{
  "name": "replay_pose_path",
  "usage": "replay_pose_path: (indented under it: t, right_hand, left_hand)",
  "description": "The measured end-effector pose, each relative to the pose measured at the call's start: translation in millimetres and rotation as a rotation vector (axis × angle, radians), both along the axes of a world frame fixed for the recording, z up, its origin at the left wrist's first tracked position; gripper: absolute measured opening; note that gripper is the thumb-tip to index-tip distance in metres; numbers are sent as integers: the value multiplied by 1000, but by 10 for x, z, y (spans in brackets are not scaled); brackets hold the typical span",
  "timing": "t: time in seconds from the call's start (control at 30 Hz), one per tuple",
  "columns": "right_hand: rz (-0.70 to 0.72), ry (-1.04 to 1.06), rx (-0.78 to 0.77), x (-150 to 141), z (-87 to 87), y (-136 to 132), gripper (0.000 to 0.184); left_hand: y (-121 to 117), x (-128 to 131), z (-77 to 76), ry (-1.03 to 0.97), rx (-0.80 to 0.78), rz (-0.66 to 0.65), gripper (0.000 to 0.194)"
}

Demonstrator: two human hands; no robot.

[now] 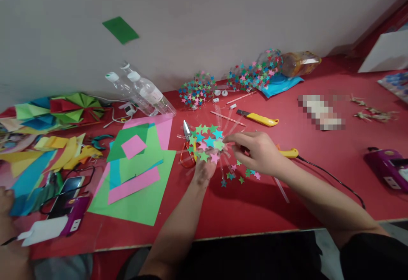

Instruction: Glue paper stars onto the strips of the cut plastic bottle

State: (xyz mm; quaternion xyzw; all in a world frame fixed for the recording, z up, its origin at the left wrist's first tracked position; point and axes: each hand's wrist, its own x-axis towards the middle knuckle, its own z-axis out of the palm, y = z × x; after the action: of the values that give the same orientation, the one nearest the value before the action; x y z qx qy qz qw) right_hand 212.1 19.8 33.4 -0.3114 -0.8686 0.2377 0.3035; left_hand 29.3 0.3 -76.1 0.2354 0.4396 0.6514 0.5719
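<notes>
My left hand point(205, 170) is closed around a bunch of clear plastic strips tipped with paper stars point(203, 156) in green, blue and pink. The stars cover most of its fingers. My right hand point(255, 150) reaches in from the right, its fingertips pinched at a pale green paper star point(218, 145) on the bunch's edge. Loose paper stars point(241, 180) lie on the red table below that hand. Scissors point(186, 130) with orange handles lie partly under the bunch. Behind my right hand is a yellow-handled tool point(289, 153) with a black cord.
A yellow utility knife point(263, 119) and striped straws point(228, 118) lie beyond the hands. Star-covered bunches point(196, 89) stand near the wall beside plastic bottles point(149, 91). Coloured paper sheets point(140, 207) are at left, near a purple box point(75, 214) and another person's hand point(5, 203).
</notes>
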Motion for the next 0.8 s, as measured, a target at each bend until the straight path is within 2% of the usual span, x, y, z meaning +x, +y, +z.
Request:
replay_pose_path:
  t: [0.13, 0.27, 0.4, 0.57, 0.8]
  right_hand:
    - [-80, 12, 52, 1, -3, -12, 36]
    - [-168, 64, 39, 12, 18, -35, 28]
    - [-123, 149, 116, 24, 23, -59, 20]
    - [-11, 177, 257, 20, 35, -101, 19]
    - [-37, 234, 395, 14, 55, -85, 17]
  left_hand:
    - [-14, 39, 68, -35, 53, -56, 23]
    - [-28, 50, 109, -54, 80, -49, 19]
    - [-25, 51, 114, -55, 83, -60, 17]
    - [-22, 74, 114, -90, 82, -45, 14]
    - [-22, 65, 95, -158, 72, -61, 16]
